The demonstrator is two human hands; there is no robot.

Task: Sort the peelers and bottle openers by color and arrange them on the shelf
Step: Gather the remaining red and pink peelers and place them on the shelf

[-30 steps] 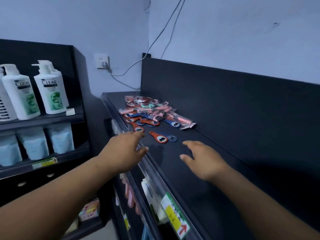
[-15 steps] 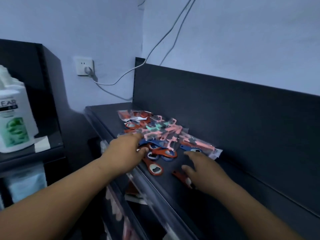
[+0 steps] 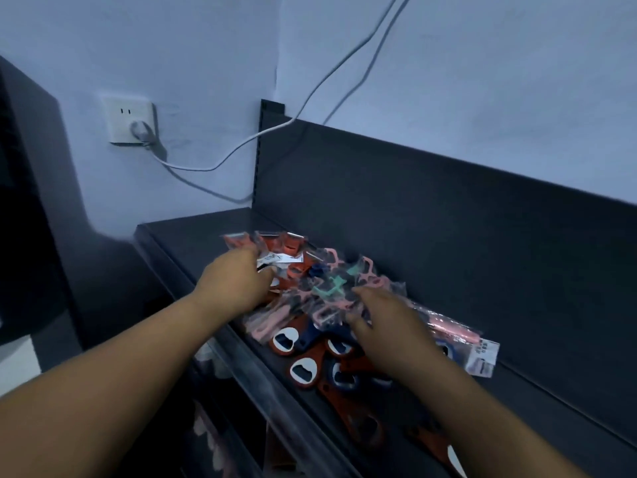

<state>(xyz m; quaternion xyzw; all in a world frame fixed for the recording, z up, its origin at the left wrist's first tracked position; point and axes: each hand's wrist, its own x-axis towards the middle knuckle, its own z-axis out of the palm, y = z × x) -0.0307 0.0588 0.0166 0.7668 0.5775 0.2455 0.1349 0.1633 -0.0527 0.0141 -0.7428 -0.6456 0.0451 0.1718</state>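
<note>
Left of the left hand's (image 3: pixel 238 284) buried fingertips the dark metal shelf top (image 3: pixel 186 232) lies bare to its edge, while the right hand's (image 3: pixel 389 326) curled fingers dig into the bagged pink, green and orange plastic peelers (image 3: pixel 331 281), with orange and blue flat bottle openers (image 3: pixel 303 370) under its wrist, both hands having hovered short of the heap a second ago, and whether either pinches anything I can't tell.

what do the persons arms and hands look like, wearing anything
The left forearm and right forearm are bare as far as the frame shows, with no sleeves. The left hand and right hand wear no gloves; no watch, bracelet or ring shows. The picture is somewhat blurred, so small marks cannot be told.
</note>
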